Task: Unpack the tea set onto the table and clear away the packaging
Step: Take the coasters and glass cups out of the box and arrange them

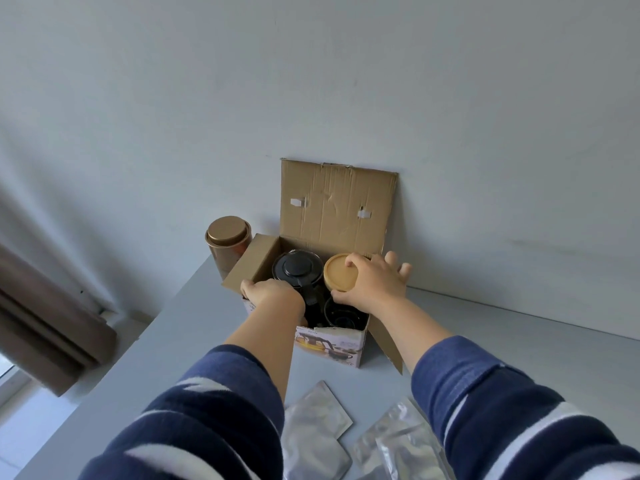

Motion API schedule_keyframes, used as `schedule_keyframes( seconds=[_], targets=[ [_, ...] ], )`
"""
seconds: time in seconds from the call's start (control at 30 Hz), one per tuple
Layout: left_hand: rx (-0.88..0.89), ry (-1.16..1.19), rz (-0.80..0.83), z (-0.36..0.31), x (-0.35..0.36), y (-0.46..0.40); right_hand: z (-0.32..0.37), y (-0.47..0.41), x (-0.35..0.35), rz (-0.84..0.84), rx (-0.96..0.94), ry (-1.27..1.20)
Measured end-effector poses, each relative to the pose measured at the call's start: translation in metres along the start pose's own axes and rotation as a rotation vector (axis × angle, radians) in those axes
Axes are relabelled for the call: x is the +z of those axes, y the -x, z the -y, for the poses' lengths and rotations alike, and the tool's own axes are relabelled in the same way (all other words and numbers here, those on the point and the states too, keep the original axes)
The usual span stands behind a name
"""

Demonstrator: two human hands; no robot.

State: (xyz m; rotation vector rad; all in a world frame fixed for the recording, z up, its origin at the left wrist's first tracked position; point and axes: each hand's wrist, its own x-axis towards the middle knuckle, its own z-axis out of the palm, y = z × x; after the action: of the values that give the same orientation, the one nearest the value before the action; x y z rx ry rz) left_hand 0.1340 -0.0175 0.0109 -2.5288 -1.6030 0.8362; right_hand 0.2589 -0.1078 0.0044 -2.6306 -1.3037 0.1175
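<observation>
An open cardboard box stands on the grey table against the wall, its lid flap upright. Inside sit a black-lidded teapot, a round wooden lid and a dark glass cup nearer me. My right hand grips the wooden lid from above, thumb and fingers around its rim. My left hand rests on the box's left front edge, fingers curled over it beside the teapot.
A copper-coloured tin stands just left of the box. Several silver foil pouches lie on the table near me. A brown curtain hangs at the left, past the table's edge. The wall is directly behind the box.
</observation>
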Motion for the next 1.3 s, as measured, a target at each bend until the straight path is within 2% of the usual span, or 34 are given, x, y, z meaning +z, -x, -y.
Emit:
schedule_keyframes(
  seconds=[0.4,0.63,0.83,1.0,1.23,1.3],
  targets=[
    [-0.018,0.266,-0.03,0.027,-0.013,0.041,0.021,0.017,-0.041,-0.011,0.023,0.04],
    [0.025,0.45,-0.186,0.056,-0.032,0.071,0.021,0.051,-0.063,-0.003,0.114,-0.015],
    [0.149,0.452,-0.321,0.057,-0.064,0.101,-0.017,0.086,-0.082,-0.046,0.27,-0.102],
    [0.29,0.549,-0.424,0.0,-0.077,0.128,-0.081,0.118,-0.093,-0.033,0.414,-0.123],
    [0.467,0.776,-0.518,-0.154,-0.035,0.148,-0.218,0.16,-0.079,0.01,0.596,-0.132],
    [0.495,0.834,-0.501,-0.2,-0.016,0.154,-0.259,0.17,-0.07,0.029,0.631,-0.133]
  ],
)
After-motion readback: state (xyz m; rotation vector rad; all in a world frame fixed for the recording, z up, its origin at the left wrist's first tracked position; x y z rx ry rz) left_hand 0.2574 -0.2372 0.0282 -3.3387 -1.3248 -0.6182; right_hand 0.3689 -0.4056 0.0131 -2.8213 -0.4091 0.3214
